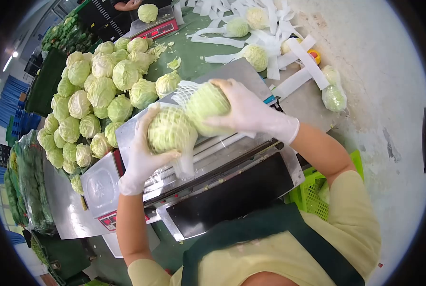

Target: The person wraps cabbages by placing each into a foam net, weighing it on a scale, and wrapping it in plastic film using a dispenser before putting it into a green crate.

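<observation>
Side by side above a metal wrapping machine (213, 152), two pale green cabbages are in my gloved hands. My left hand (144, 155) is wrapped round the left cabbage (171, 131), which wears a white foam net with a loose end hanging down. My right hand (249, 107) grips the right cabbage (206, 107) from its right side. That one is slightly blurred, and a white net (184, 93) shows at its upper left. The two cabbages touch or nearly touch.
A heap of bare cabbages (101, 90) lies to the left, beside a scale (101, 186). Another scale (158, 28) bears a cabbage at the back, near a person's hand (127, 5). Foam nets (275, 33) are strewn behind. A wrapped pair (334, 90) lies right, above a green crate (313, 195).
</observation>
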Available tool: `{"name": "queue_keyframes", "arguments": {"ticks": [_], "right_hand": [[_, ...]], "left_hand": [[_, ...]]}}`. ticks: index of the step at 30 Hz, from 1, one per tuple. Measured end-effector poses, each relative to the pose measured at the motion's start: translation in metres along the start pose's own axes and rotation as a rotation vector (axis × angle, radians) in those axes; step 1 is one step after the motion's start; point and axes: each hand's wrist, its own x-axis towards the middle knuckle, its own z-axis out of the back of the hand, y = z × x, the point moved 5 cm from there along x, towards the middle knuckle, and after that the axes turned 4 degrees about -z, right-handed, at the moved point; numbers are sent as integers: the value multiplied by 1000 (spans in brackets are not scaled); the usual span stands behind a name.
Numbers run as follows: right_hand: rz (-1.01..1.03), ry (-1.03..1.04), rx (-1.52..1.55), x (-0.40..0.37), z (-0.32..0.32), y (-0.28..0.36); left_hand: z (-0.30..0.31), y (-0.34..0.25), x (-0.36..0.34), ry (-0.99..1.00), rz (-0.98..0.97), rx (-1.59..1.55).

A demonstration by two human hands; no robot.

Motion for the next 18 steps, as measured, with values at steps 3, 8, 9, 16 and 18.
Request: {"name": "queue_keyframes", "arguments": {"ticks": [3, 8, 9, 16, 18], "right_hand": [[45, -135, 67, -11, -4, -12], [-57, -70, 115, -5, -10, -7], [-77, 1, 214, -2, -7, -11], [-228, -16, 290, -2, 19, -40], [-229, -67, 322, -11, 28, -41]], "left_hand": [[-4, 9, 4, 22, 72, -158], [-1, 18, 10, 89, 172, -338], [2, 13, 9, 120, 147, -267], [18, 14, -3, 41, 168, -278], [27, 14, -13, -44, 195, -206]]}}
